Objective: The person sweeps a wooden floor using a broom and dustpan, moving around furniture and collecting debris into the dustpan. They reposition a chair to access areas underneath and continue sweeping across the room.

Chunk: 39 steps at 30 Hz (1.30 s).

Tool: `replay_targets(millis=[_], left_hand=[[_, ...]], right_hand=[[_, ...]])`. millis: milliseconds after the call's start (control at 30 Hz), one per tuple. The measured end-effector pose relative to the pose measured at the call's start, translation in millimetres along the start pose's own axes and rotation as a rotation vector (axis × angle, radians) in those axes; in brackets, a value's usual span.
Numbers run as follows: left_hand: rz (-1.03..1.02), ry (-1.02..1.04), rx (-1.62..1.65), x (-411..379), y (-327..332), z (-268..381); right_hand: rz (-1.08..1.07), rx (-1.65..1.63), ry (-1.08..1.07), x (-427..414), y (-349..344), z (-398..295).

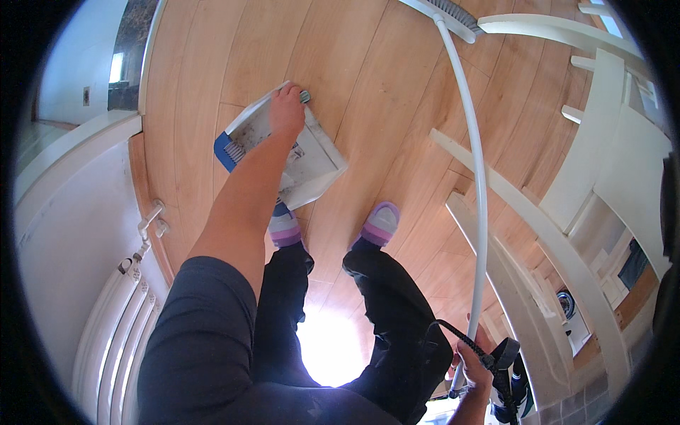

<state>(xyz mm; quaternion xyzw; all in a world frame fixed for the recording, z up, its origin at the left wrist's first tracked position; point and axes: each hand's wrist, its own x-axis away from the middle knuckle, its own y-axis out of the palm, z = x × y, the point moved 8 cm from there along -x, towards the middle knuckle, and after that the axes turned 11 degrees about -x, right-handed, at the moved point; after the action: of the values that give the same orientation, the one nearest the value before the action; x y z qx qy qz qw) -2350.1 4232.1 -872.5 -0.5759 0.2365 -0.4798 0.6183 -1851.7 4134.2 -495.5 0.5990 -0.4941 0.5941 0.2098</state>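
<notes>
A white dustpan (311, 164) with a blue toothed edge piece and grey dirt inside lies on or just above the wooden floor in front of my feet. My left hand (288, 109) reaches down over it, fingers curled on its far edge beside a small greenish round end. At the lower right, my right hand (472, 358) is closed around the white pole of a broom (475, 154). The broom's white head with grey bristles (457, 16) rests at the top of the view. A black strap or cord hangs by my right wrist.
White wooden chairs or a bench frame (531, 218) stand along the right side. On the left are a white radiator (106, 345) with its pipe valve and a low white wall ledge (79, 143). My slippered feet stand between them.
</notes>
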Motion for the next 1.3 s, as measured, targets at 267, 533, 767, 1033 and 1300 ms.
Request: replay_targets(millis=[267, 533, 767, 1033, 1300], left_hand=[[-0.160, -0.526, 0.404, 74, -55, 25], [-0.493, -0.735, 1.095, 271, -144, 93], [-0.587, -1.041, 1.013, 421, -328, 26], [-0.216, -0.626, 0.617, 416, -502, -72], [-0.059, -0.129, 0.800, 367, -565, -28]], right_hand=[[-0.099, -0.014, -0.063, 41, 8, -63], [-0.123, -0.033, -0.222, 152, 11, -142], [-0.202, -0.011, -0.159, 203, 30, -136], [-0.328, -0.085, -0.025, 275, 66, -91], [-0.273, -0.213, -0.006, 348, 72, -72]])
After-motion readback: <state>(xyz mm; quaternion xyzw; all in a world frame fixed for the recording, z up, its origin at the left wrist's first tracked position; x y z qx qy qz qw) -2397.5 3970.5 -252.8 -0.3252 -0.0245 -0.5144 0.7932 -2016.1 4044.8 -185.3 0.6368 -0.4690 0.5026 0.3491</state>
